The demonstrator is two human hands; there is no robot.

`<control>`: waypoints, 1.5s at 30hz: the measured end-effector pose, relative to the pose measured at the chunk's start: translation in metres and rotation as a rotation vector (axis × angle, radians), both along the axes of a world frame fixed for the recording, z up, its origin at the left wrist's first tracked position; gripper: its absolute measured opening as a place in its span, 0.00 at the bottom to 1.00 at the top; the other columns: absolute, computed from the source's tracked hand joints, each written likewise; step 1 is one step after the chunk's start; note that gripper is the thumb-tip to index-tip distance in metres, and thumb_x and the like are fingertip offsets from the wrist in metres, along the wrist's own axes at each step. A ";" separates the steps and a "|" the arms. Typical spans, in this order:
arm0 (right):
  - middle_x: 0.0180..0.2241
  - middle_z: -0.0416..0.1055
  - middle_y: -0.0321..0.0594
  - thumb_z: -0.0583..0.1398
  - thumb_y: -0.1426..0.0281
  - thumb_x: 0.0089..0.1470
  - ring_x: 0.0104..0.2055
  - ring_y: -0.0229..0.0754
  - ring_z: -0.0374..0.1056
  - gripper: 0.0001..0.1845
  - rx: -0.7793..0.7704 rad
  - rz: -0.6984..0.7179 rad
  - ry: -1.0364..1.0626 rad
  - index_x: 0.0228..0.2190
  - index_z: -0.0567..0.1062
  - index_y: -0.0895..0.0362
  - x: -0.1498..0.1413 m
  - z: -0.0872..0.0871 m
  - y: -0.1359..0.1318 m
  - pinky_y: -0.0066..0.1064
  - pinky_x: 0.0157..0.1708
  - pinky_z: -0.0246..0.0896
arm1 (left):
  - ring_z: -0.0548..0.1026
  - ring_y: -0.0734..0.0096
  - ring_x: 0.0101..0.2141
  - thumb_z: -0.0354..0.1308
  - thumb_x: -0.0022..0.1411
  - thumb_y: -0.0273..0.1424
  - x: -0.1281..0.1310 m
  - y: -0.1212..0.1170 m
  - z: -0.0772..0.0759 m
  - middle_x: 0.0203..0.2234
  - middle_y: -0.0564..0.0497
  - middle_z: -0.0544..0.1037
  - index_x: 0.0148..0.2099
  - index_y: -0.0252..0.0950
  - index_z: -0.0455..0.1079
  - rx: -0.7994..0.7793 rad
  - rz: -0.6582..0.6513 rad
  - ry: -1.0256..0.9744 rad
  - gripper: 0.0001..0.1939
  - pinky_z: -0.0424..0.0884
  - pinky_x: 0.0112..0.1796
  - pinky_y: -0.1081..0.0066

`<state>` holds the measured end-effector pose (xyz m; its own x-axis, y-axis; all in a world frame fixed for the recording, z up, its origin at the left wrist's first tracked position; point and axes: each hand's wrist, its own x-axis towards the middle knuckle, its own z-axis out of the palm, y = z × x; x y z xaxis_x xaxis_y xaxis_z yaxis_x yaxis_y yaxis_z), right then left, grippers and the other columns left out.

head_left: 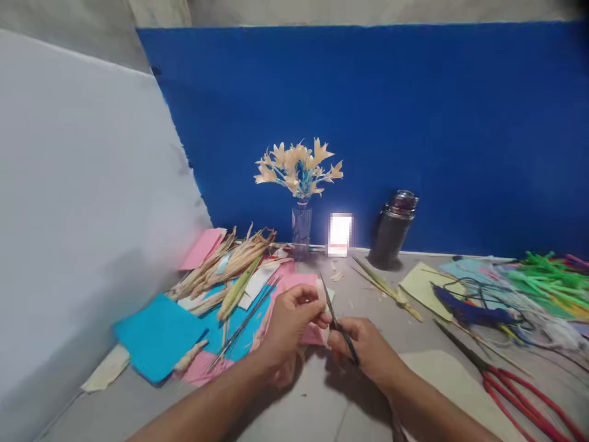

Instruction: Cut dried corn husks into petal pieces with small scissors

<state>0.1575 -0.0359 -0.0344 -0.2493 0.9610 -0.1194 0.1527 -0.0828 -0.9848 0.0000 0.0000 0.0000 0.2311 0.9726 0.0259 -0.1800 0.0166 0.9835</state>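
Observation:
My right hand point(363, 350) grips a pair of small dark scissors point(343, 337), its fingers in and around the handles and the blades pointing up and away. My left hand point(299, 316) pinches a narrow pale strip point(321, 288) between thumb and fingers. The scissors' blades lie right beside the strip; I cannot tell whether they are cutting into it. Both hands are close together above the table, with pink paper point(294, 282) behind and below the left one. Part of the strip is hidden by the left fingers.
Dried corn husks point(230, 264), blue paper point(161, 334) and thin wires point(248, 319) lie left. A vase point(301, 230) of pale flowers point(299, 162) and a dark flask point(396, 230) stand at the back. Red-handled scissors point(515, 387), blue yarn point(473, 307) and green pieces point(547, 276) lie right.

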 end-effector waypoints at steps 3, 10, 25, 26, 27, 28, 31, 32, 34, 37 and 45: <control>0.16 0.65 0.35 0.63 0.46 0.49 0.18 0.32 0.57 0.29 0.012 0.004 -0.012 0.17 0.69 0.59 0.000 -0.002 -0.001 0.26 0.20 0.50 | 0.75 0.70 0.22 0.64 0.53 0.30 0.000 -0.001 0.001 0.21 0.50 0.77 0.32 0.33 0.70 -0.021 -0.013 -0.012 0.07 0.72 0.27 0.72; 0.15 0.64 0.35 0.63 0.38 0.42 0.18 0.33 0.57 0.35 0.018 -0.009 0.021 0.16 0.68 0.58 0.002 -0.005 0.000 0.27 0.19 0.48 | 0.76 0.68 0.23 0.66 0.53 0.33 -0.002 0.003 -0.002 0.22 0.50 0.77 0.33 0.33 0.69 -0.022 -0.027 -0.027 0.11 0.72 0.25 0.71; 0.14 0.65 0.36 0.65 0.39 0.42 0.17 0.33 0.57 0.35 -0.006 -0.016 0.066 0.15 0.68 0.59 0.004 -0.005 0.001 0.27 0.19 0.47 | 0.74 0.70 0.21 0.65 0.53 0.31 -0.009 0.013 -0.005 0.19 0.49 0.77 0.32 0.33 0.70 0.018 -0.082 0.008 0.08 0.72 0.27 0.70; 0.14 0.64 0.36 0.65 0.40 0.42 0.17 0.33 0.57 0.34 -0.013 -0.012 0.070 0.15 0.68 0.59 0.005 -0.004 0.001 0.27 0.19 0.46 | 0.74 0.70 0.21 0.65 0.53 0.31 -0.010 0.013 -0.005 0.19 0.49 0.77 0.32 0.33 0.70 0.023 -0.090 0.010 0.08 0.72 0.27 0.70; 0.14 0.64 0.35 0.65 0.40 0.42 0.16 0.33 0.56 0.34 -0.020 -0.007 0.072 0.15 0.68 0.59 0.006 -0.004 0.000 0.27 0.19 0.46 | 0.74 0.71 0.21 0.65 0.53 0.30 -0.010 0.014 -0.005 0.19 0.50 0.77 0.32 0.33 0.70 0.028 -0.097 0.010 0.07 0.71 0.28 0.70; 0.13 0.64 0.35 0.66 0.40 0.41 0.16 0.32 0.56 0.34 -0.024 -0.003 0.072 0.15 0.67 0.58 0.007 -0.003 0.000 0.27 0.18 0.46 | 0.73 0.71 0.22 0.65 0.53 0.30 -0.011 0.015 -0.005 0.18 0.50 0.76 0.32 0.33 0.70 0.035 -0.102 0.008 0.07 0.71 0.28 0.71; 0.13 0.63 0.35 0.65 0.39 0.41 0.15 0.32 0.55 0.35 -0.038 -0.004 0.051 0.14 0.67 0.58 0.008 -0.002 0.002 0.26 0.17 0.45 | 0.72 0.75 0.23 0.64 0.54 0.30 -0.013 0.017 -0.006 0.19 0.52 0.74 0.31 0.33 0.71 0.052 -0.105 -0.044 0.07 0.68 0.28 0.74; 0.13 0.63 0.35 0.64 0.39 0.42 0.15 0.32 0.55 0.35 -0.036 -0.005 0.044 0.14 0.67 0.58 0.009 -0.002 0.003 0.26 0.17 0.45 | 0.71 0.75 0.23 0.64 0.55 0.31 -0.013 0.018 -0.007 0.20 0.52 0.74 0.31 0.33 0.71 0.048 -0.112 -0.070 0.07 0.68 0.27 0.75; 0.14 0.65 0.36 0.62 0.38 0.44 0.16 0.32 0.55 0.35 -0.007 -0.002 0.040 0.16 0.69 0.58 0.010 -0.002 0.005 0.27 0.17 0.45 | 0.71 0.76 0.24 0.64 0.56 0.34 -0.014 0.019 -0.009 0.25 0.51 0.75 0.32 0.33 0.70 0.021 -0.138 -0.115 0.09 0.66 0.26 0.75; 0.17 0.68 0.38 0.59 0.35 0.45 0.18 0.33 0.56 0.37 0.053 0.012 0.037 0.21 0.73 0.59 0.012 0.002 0.007 0.27 0.19 0.46 | 0.71 0.76 0.22 0.65 0.56 0.36 -0.014 0.020 -0.010 0.27 0.50 0.76 0.33 0.34 0.69 -0.037 -0.174 -0.135 0.11 0.65 0.24 0.75; 0.18 0.67 0.38 0.56 0.35 0.48 0.20 0.34 0.53 0.38 0.081 0.145 0.035 0.22 0.73 0.60 0.018 0.017 -0.001 0.27 0.22 0.44 | 0.64 0.81 0.19 0.65 0.49 0.29 -0.020 0.024 0.000 0.17 0.58 0.67 0.34 0.32 0.72 -0.109 -0.142 -0.191 0.10 0.60 0.23 0.77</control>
